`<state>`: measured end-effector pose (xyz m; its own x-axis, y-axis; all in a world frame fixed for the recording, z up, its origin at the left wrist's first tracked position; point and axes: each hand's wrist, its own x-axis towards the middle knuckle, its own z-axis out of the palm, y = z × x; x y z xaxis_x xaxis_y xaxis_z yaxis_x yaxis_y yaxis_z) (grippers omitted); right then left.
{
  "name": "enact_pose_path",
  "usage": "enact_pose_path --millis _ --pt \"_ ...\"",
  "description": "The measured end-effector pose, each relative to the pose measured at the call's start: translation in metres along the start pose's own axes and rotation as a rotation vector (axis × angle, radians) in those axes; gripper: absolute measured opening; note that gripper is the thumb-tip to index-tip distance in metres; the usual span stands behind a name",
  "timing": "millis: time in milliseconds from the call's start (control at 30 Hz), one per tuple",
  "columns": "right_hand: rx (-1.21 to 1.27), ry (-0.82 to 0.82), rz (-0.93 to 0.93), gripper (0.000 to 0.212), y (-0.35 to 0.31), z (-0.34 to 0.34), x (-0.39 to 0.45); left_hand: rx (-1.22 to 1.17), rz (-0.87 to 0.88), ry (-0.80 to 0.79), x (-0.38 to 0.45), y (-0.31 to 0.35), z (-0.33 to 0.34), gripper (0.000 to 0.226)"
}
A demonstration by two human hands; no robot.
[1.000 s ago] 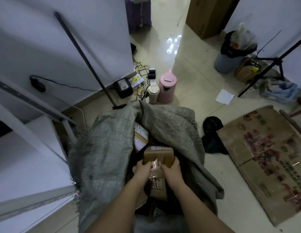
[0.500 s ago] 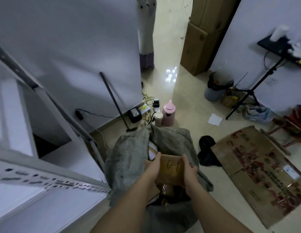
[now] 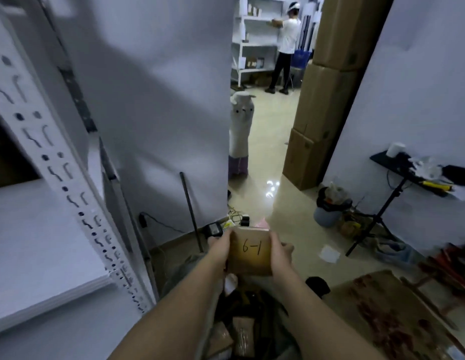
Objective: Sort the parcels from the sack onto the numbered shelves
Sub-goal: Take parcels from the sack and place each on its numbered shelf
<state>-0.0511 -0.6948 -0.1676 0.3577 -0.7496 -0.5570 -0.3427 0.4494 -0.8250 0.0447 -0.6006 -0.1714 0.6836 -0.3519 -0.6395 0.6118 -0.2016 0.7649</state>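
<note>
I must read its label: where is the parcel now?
In the head view, low centre: the parcel is held between both hands, above the open sack.

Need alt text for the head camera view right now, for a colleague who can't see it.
Both hands, left hand and right hand, hold a small brown parcel marked "6-1" above the open sack. A white shelf stands at the left.

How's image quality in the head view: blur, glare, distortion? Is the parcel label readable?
Head view: dim, bluish light; the shelf upright at left is motion-smeared and bowed by the wide lens; lamp glare spots on the glossy floor; the right edge is smeared. The parcel, gripped by the left hand and right hand, reads "6-1" clearly.
</note>
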Motion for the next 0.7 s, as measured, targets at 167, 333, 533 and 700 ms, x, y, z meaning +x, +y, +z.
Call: enact_pose_path --millis 167,333,533,700 --pt "-0.044 -0.133 -0.145 0.076 -0.018 -0.022 -0.034 -0.063 0.155 -0.085 -0.072 0.006 0.004 0.072" --pt "-0.051 -0.218 -0.245 0.052 -0.030 -0.038 -0.080 -0.059 0.264 0.096 -0.129 0.004 0.000 0.073" --pt "-0.031 -0.279 -0.428 0.035 -0.037 -0.022 -0.138 0.029 0.446 0.245 -0.206 0.014 -0.040 0.048" --pt "-0.024 -0.359 -0.477 0.039 -0.033 0.004 -0.193 0.006 0.530 0.343 -0.244 0.013 -0.087 0.055"
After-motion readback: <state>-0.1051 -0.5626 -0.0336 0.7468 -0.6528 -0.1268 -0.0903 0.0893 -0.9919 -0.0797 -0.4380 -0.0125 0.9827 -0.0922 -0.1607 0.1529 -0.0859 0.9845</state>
